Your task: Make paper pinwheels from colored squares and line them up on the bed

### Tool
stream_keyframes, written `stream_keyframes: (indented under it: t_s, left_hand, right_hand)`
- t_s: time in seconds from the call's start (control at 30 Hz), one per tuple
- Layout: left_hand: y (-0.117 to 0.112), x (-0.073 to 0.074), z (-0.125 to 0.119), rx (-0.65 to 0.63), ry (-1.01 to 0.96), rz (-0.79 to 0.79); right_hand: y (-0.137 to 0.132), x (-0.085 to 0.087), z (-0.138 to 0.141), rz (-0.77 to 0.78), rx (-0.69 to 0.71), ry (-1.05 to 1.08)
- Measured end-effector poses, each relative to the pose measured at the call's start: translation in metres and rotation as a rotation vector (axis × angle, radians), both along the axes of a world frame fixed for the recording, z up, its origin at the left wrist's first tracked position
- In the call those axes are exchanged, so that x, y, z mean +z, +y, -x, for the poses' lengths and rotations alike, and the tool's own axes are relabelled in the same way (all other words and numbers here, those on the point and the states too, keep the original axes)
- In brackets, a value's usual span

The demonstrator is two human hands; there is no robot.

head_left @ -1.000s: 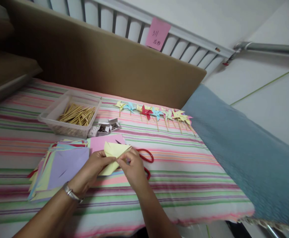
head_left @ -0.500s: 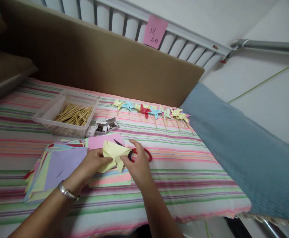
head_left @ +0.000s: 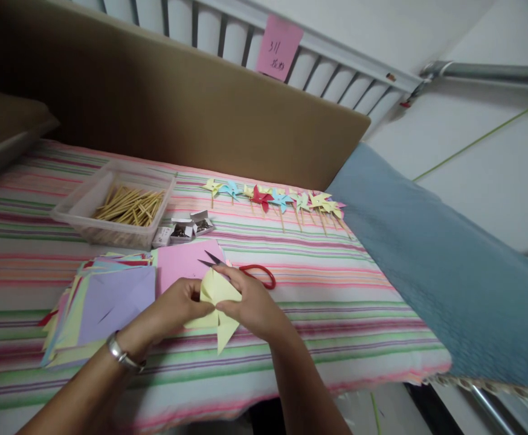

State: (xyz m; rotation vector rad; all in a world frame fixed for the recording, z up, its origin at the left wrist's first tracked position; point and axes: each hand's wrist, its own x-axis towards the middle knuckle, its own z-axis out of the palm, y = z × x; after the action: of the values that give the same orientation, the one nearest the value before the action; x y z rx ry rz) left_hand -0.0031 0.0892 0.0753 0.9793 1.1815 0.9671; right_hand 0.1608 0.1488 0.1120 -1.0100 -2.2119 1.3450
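Note:
A pale yellow paper pinwheel (head_left: 221,291), partly folded, is pinched between both hands above the striped cloth. My left hand (head_left: 183,305) grips its left side, the thumb pressing near the centre. My right hand (head_left: 250,302) is closed on the right side, its thumb also at the centre and its fingers behind the paper. Just beyond the hands, red-handled scissors (head_left: 264,277) lie with their blades apart over a pink sheet (head_left: 182,261); my right hand covers their middle. To the left rests a stack of coloured paper squares, a purple one (head_left: 119,296) on top.
A clear plastic tub (head_left: 76,208) of wooden sticks (head_left: 130,205) stands at the back left. Beside it are small open boxes (head_left: 182,231) of dark metal bits. Finished pinwheels (head_left: 280,199) lie in a row before the cardboard panel (head_left: 200,109). The table edge runs along the front.
My right hand has moved in and closed on the paper's right side. The yellow paper has turned, and more folded points now meet at its middle, under the thumbs.

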Motion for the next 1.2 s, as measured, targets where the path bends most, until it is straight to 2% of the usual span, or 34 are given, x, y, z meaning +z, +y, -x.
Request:
stream_keyframes:
  t_s: [0.13, 0.23, 0.43, 0.6, 0.73, 0.9, 1.2]
  left_hand:
    - [0.001, -0.008, -0.001, -0.022, 0.034, -0.018]
    - [0.003, -0.006, -0.001, 0.008, -0.007, -0.042]
    - [0.003, 0.018, 0.002, 0.410, -0.186, 0.008]
    - [-0.001, 0.015, -0.010, 0.378, -0.455, 0.089]
    - [-0.002, 0.011, -0.021, 0.420, -0.544, 0.123]
    - [-0.001, 0.012, -0.019, 0.524, -0.557, 0.093]
    - [0.001, 0.012, -0.009, 0.565, -0.439, 0.119]
  right_hand:
    - [-0.001, 0.003, 0.002, -0.019, 0.014, -0.036]
    - [0.000, 0.002, 0.003, 0.007, -0.030, -0.021]
    - [0.009, -0.011, 0.009, 0.200, -0.358, 0.150]
    - [0.006, -0.025, 0.021, 0.280, -0.529, 0.395]
    - [-0.007, -0.026, 0.035, 0.345, -0.563, 0.512]
    - [-0.018, -0.022, 0.046, 0.380, -0.577, 0.600]
    - [-0.016, -0.029, 0.046, 0.397, -0.502, 0.561]
